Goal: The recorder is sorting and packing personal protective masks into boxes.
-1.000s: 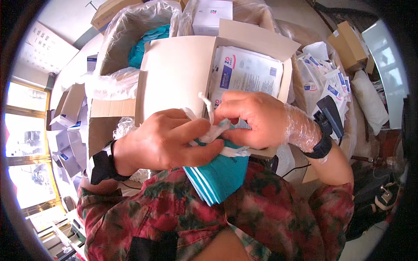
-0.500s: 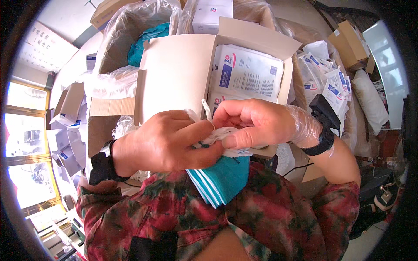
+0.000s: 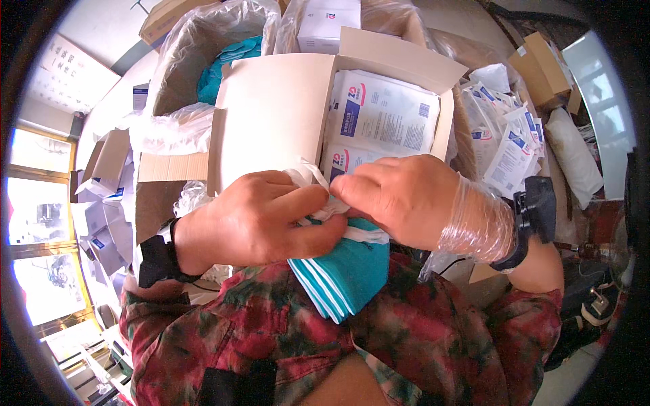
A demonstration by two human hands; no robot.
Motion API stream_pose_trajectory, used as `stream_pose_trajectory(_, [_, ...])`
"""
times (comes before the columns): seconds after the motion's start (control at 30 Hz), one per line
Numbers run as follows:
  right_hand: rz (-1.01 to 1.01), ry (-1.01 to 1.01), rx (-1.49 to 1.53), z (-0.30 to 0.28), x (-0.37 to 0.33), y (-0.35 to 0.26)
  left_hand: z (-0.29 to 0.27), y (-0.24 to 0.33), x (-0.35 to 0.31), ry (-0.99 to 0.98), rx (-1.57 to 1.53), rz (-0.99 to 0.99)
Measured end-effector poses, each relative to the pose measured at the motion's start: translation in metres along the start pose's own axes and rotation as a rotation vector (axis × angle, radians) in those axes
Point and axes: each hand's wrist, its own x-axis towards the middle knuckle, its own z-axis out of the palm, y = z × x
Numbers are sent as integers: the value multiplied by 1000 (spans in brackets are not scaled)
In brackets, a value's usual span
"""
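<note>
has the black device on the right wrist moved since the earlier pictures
Yes: judged against the open white box, which sits in practically the same place, the black device has shifted rightward and closer to the person's body.

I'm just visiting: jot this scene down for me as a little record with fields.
Left hand: grips teal folded stack with white straps
Right hand: at the white straps, fingertips partly hidden
Beyond hands: open box holding white packets
Beyond box, left: plastic-lined carton with teal pieces
Right side: heap of white-and-blue packets
</note>
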Motion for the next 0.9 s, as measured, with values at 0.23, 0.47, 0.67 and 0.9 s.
stream_pose_trajectory(0.23, [-81,103,-194,-8,-9,2,-7,2,-8,-101,-29,-49])
stream_pose_trajectory(0.47, [41,-21,153,-3,-8,2,-6,1,-5,-86,-57,-33])
stream_pose_trajectory(0.67, [4,-89,420,-1,-3,9,-6,4,-3,-104,-47,-19])
stream_pose_trajectory(0.9, [-35,-93,415,0,-1,10,-9,6,-3,-118,-74,-35])
